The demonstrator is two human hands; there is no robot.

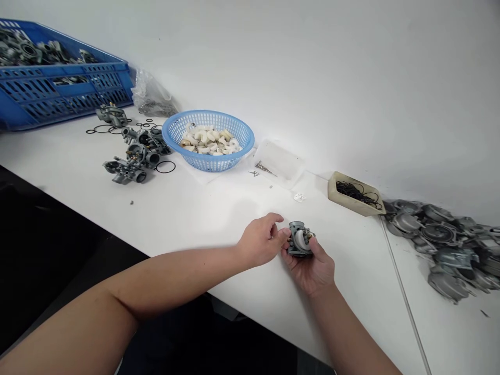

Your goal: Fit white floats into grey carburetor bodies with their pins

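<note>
Left forearm (pixel 175 278); metal part (pixel 297 245) in right hand (pixel 315 268).

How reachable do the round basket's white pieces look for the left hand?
Likely yes: the left hand seems empty, the round basket is open-topped, and nothing visibly stands between them.

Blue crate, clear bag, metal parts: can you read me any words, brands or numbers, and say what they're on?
No text can be read.
Blue crate: no lettering shows.
Clear bag: none legible.
Metal part in the right hand: any marking is too small to read.
</note>
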